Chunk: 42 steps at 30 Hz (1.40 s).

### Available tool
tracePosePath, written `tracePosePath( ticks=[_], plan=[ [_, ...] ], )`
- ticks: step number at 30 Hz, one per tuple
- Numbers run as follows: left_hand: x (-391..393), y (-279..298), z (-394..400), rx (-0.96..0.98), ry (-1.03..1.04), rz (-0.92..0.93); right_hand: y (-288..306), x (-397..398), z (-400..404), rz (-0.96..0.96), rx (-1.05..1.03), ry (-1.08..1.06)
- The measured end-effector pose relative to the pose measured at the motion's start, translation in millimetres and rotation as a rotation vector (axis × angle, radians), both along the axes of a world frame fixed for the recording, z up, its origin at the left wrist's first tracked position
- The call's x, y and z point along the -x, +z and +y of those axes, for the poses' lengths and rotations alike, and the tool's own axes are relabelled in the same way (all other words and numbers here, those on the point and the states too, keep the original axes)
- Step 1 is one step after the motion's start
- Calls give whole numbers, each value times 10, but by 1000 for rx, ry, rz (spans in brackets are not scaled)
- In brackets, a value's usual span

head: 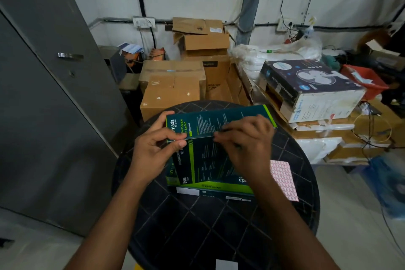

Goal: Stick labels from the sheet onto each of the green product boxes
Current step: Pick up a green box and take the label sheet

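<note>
A dark green product box (219, 119) is held tilted above the round black table (197, 226). My left hand (157, 147) grips its left end, thumb on the near face. My right hand (245, 140) rests with fingers curled on the box's lower edge near the middle; whether a label is under the fingertips I cannot tell. Beneath lie more green boxes (203, 169) stacked on the table. The pink-and-white label sheet (283, 178) lies flat on the table at the right, partly hidden by my right forearm.
Brown cardboard cartons (173, 87) stand just beyond the table. A fan box (311, 87) on piled packages is at the right, with cables and an orange crate (363, 81). A grey metal cabinet (43, 94) fills the left side.
</note>
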<state>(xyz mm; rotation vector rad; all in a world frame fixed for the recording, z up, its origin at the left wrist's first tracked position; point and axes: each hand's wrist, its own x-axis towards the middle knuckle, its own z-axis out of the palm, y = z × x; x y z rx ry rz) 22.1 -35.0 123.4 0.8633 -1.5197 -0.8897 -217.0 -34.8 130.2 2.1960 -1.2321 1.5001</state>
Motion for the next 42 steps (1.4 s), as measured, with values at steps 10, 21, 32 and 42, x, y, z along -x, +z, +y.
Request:
tracePosePath(
  ticks=[10, 21, 32, 42],
  plan=[
    [15, 25, -150, 37, 1, -107, -13, 729, -20, -349, -263, -77],
    [308, -130, -180, 47, 208, -11, -424, 1016, -183, -1125, -478, 6],
    [1042, -113, -197, 55, 335, 11, -2366, 2229, -118, -189, -1383, -324],
    [1833, -34, -346, 112, 376, -57, -2805, 2403, -84, 374, -1337, -213]
  ],
)
